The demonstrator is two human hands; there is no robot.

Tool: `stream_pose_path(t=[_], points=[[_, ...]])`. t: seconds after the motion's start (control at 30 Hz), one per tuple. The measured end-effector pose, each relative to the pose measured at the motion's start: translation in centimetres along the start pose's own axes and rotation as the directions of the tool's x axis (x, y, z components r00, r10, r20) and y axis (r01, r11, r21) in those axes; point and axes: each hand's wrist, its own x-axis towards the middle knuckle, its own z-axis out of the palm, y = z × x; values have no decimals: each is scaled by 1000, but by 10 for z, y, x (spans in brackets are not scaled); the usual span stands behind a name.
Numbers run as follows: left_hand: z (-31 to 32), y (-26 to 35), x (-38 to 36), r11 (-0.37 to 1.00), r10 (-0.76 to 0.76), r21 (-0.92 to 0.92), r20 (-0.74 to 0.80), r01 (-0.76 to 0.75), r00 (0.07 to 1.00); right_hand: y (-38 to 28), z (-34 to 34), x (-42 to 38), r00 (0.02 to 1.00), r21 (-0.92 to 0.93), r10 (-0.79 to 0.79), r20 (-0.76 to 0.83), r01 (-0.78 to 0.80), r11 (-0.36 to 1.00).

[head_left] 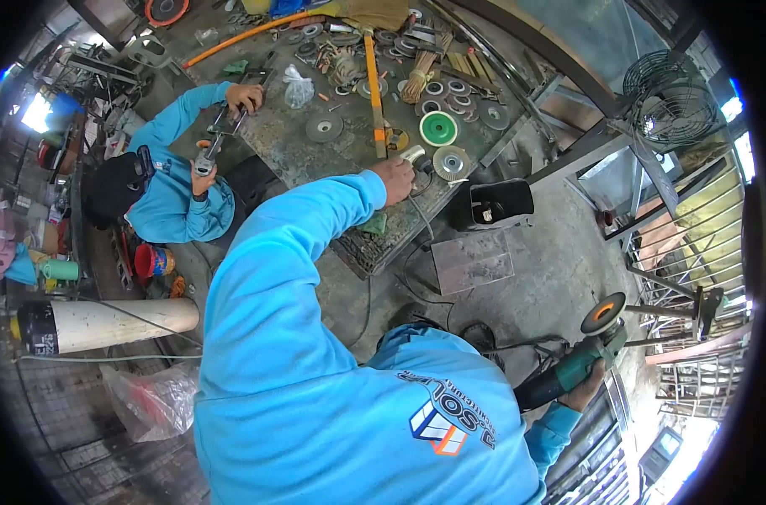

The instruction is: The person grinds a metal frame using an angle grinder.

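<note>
My left hand (395,179) is closed at the near corner of the worktable, on a pale metallic piece (414,154) whose kind I cannot make out. A grey cable (422,217) hangs below it. Beside that hand lie a flap disc (451,163) and a green round pad (438,129). Out to the lower right, my right hand (586,387) grips a green angle grinder (568,370). Its disc (603,313), dark with an orange centre, faces upward in the air, touching nothing. The fingers of my right hand are partly hidden by the grinder's body.
Across the table (290,151), a co-worker (177,168) handles another grinder (204,157). Abrasive discs (324,127) and an orange-handled tool (374,84) lie about. A black bin (492,204) and metal box (473,262) stand right. A gas cylinder (118,326) lies left; cables cross the floor.
</note>
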Motion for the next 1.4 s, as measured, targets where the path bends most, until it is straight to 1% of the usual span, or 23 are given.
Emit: stream_pose_path(t=[0.07,0.17,0.27,0.3,0.33,0.4,0.5,0.57,0.63,0.67,0.73,0.83,0.87,0.9,0.93,0.97,1.07,1.17,1.2,1.23,1.27,1.37,1.4], points=[[20,7,2,999,5,-43,-31,-6,1000,-2,8,-10,1000,49,3,14,-3,999],[21,3,5,996,-3,-83,80,10,997,1,15,-18,994,45,-37,-100,42,998],[42,11,-5,994,-22,-107,-41,17,999,4,23,-22,985,25,-41,-165,46,999],[45,13,-1,973,-60,-222,50,70,997,2,20,-27,980,11,-46,-193,49,999],[48,18,-2,976,-88,-202,-37,79,995,7,-8,-28,990,0,-6,-141,6,1000],[40,19,-6,980,-148,-162,-210,115,966,2,8,-30,993,43,7,-119,-2,999],[26,14,-4,992,-113,-67,-71,108,991,-1,19,-26,988,-10,-11,-151,10,1000],[24,14,-5,995,-83,-62,16,83,996,-2,31,-26,985,-37,-15,-169,9,999],[19,13,-7,997,-58,-45,96,63,994,-2,28,-23,996,-88,3,-85,-10,996],[15,15,-8,996,-66,-58,112,72,992,-1,28,-21,999,-108,12,-42,-17,994],[5,15,-9,993,-83,-73,144,94,986,-1,37,-18,999,-94,-4,-39,0,996],[-13,19,-14,976,-177,-123,13,177,984,1,42,-15,1000,-63,-6,-10,5,998],[-23,21,-17,918,-289,-239,143,316,947,0,46,-15,1000,-58,-1,1,1,998],[-54,23,-18,827,-375,-329,281,456,883,0,47,-15,1000,-52,3,12,-2,999],[-76,30,-22,710,-430,-389,421,587,799,2,44,-16,1000,-50,-2,14,3,999],[-81,45,-35,640,-538,-380,400,668,742,4,40,-16,1000,-47,-10,16,10,999],[-90,85,-60,540,-572,-287,564,791,595,4,39,-19,1000,-52,-5,-18,4,999],[-58,102,-71,527,-620,-328,483,784,619,2,51,-17,999,-130,-18,-31,14,991],[-48,104,-75,554,-601,-337,471,761,646,1,57,-16,999,-166,-28,-28,23,986],[-39,102,-78,579,-583,-344,458,739,671,-1,63,-13,1000,-162,-2,-7,1,987],[-31,100,-79,605,-566,-350,443,715,696,-3,69,-11,1000,-199,4,12,-2,980],[-29,97,-76,591,-554,-350,479,727,681,-7,85,-6,999,-315,15,51,2,949],[-36,98,-75,555,-581,-396,446,732,681,-5,87,-4,998,-372,-31,49,47,927]])
